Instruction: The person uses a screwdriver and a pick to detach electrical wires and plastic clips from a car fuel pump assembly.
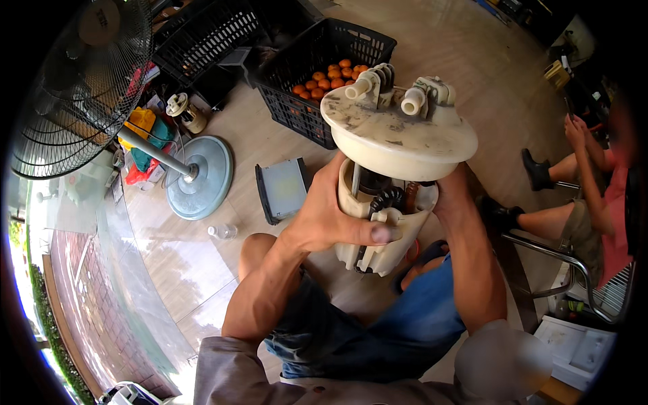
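Observation:
A cream-white fuel pump module (pixel 398 138) is held up in front of me, above my lap. Its round top flange is smudged with dark dirt and carries two pipe stubs with clips. Below the flange, a black corrugated hose and brownish parts show inside the cup-shaped body. My left hand (pixel 331 216) is wrapped around the left side of the body, its thumb lying across the front. On the other side, my right hand (pixel 453 192) grips under the flange; its fingers are mostly hidden behind the module.
A black crate (pixel 290 115) of orange fruit stands ahead. On the floor lie a flat metal-cased unit (pixel 283 191) and a clear bottle (pixel 223 232). A fan base (pixel 199 179) and another pump module (pixel 187 113) are at left. At right sits another person (pixel 594 202).

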`<state>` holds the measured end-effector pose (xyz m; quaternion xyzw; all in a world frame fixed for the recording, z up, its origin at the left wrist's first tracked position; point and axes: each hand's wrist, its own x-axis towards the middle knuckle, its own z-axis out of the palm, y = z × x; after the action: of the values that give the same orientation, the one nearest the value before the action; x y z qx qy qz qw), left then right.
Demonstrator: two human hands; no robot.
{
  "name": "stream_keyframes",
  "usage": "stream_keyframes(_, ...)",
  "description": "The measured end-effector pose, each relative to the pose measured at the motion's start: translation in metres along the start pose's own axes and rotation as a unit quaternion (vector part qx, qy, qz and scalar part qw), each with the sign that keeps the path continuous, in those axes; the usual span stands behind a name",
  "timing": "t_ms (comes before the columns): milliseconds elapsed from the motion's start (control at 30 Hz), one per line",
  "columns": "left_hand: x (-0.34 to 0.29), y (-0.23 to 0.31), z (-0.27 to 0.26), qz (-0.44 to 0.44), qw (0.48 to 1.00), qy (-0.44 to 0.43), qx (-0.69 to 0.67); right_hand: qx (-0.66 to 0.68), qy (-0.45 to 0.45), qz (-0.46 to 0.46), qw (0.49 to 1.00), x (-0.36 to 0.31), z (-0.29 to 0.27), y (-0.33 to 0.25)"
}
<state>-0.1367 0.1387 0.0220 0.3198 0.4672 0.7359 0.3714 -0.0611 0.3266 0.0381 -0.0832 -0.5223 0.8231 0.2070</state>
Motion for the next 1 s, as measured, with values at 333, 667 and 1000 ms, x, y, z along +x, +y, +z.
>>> stream_keyframes(333, -0.002, 0.005, 0.002, 0.047, 0.991, 0.023, 0.12, 0.038, -0.022, 0.012, 0.999, 0.011, -0.008, 0.007)
stream_keyframes(667, 0.004, -0.001, 0.003, 0.09, 0.977, 0.036, 0.19, 0.152, -0.074, 0.037, 0.985, 0.012, -0.032, 0.011)
stream_keyframes(1000, 0.012, -0.007, 0.005, 0.114, 0.966, 0.035, 0.229, 0.246, -0.167, 0.124, 0.947, 0.011, -0.027, 0.026)
